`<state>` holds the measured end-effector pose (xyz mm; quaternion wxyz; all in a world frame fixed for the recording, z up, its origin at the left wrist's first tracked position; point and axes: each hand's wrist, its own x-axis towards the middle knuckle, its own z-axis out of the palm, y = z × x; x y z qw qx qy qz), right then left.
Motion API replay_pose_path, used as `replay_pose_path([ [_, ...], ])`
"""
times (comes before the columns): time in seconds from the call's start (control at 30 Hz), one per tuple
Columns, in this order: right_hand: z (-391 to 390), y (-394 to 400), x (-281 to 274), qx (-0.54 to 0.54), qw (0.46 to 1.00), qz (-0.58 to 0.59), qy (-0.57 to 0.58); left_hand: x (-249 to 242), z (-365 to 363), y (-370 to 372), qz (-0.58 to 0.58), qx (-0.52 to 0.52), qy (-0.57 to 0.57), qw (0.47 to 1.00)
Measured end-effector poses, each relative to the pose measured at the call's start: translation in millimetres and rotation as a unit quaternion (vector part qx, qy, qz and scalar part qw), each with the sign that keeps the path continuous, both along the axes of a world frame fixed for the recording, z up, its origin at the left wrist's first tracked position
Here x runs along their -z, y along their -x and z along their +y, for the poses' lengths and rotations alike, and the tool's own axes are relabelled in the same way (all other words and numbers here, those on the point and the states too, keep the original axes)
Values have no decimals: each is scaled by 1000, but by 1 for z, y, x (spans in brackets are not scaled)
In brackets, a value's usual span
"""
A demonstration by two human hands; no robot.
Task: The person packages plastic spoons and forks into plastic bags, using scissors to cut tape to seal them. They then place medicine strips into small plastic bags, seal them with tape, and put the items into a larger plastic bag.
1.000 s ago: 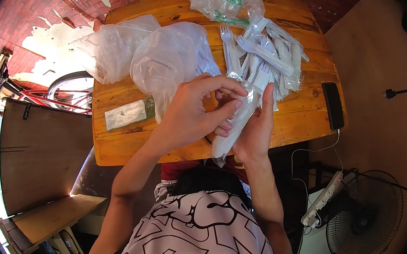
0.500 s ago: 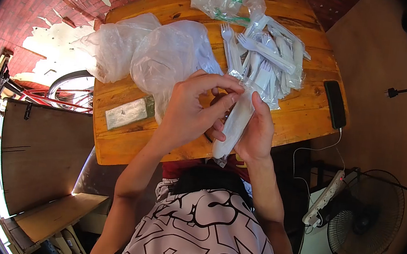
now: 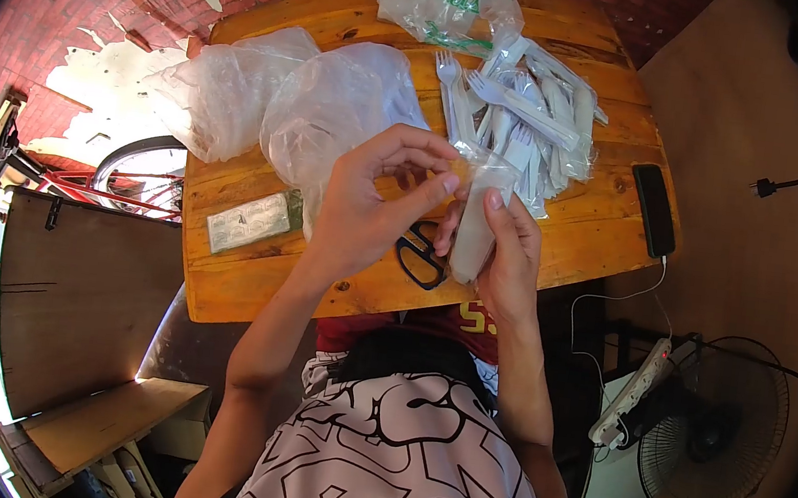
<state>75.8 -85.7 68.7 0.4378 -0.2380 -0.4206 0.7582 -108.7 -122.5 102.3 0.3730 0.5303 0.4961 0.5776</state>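
Note:
My right hand [image 3: 513, 257] is closed around a clear plastic sleeve [image 3: 476, 228] with something long and white inside, its thumb pressed along the front. Thumb and fingertips of my left hand [image 3: 372, 202] pinch together at the sleeve's upper left corner. Below the hands, the black handles of a pair of scissors [image 3: 421, 256] lie on the table; the blades are hidden. Just beyond my hands is a pile of white plastic forks [image 3: 528, 111] and other cutlery, many in clear sleeves.
Crumpled translucent plastic bags [image 3: 322, 107] cover the left of the wooden table [image 3: 598, 232]. A printed bag [image 3: 447, 4] lies at the far edge. A silvery-white packet [image 3: 249, 222] sits at left, a phone [image 3: 654, 209] on its cable at right. A fan [image 3: 713, 432] stands lower right.
My right hand has lifted the sleeve slightly and turned it more upright, with the thumb now across its front. The scissors' handles show more. My left hand stays near the sleeve's top.

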Motion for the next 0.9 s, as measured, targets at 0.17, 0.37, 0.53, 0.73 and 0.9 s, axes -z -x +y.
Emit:
replay_pose_path([
  [0.17, 0, -5, -2, -22, 1000, -4, 9, 4, 0, -5, -21, 24, -3, 999],
  [0.37, -1, 0, -8, -28, 998, -38, 41, 10, -4, -8, -67, 57, 18, 996],
  [0.53, -2, 8, -8, -1, 995, -77, 59, 22, -6, -18, -3, 19, 11, 1000],
  [0.73, 1, 8, 5, 35, 994, -106, -8, 34, 1, -10, -22, -10, 45, 999],
  [0.9, 25, -15, -13, 64, 982, -161, -73, 25, 4, -4, -17, -4, -16, 1000],
])
